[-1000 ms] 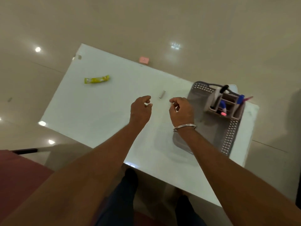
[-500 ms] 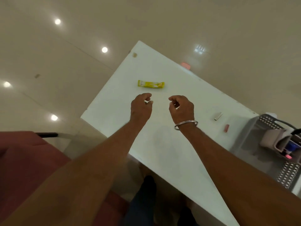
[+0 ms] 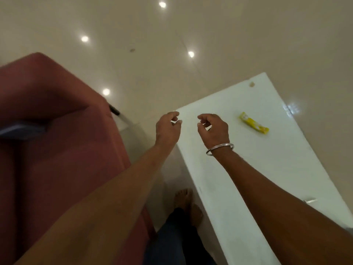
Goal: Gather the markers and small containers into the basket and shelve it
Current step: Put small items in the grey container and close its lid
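My left hand [image 3: 167, 129] hovers at the near left corner of the white table [image 3: 271, 169], fingers loosely curled and holding nothing. My right hand [image 3: 214, 129], with a metal bangle on its wrist, hangs over the table just to the right, also loosely curled and empty. A yellow packet [image 3: 253, 125] lies on the table a little to the right of my right hand. A small silvery cylinder [image 3: 309, 201] lies near my right forearm. The basket is out of view.
A dark red sofa [image 3: 57, 150] fills the left side, with a black marker-like object [image 3: 114, 111] at its far edge. The glossy beige floor [image 3: 191, 35] lies beyond. My bare feet [image 3: 188, 203] stand between sofa and table.
My view has swung to the left; the basket with its organizer and the small pink item have left the frame. Both hands keep the same loosely curled pose.
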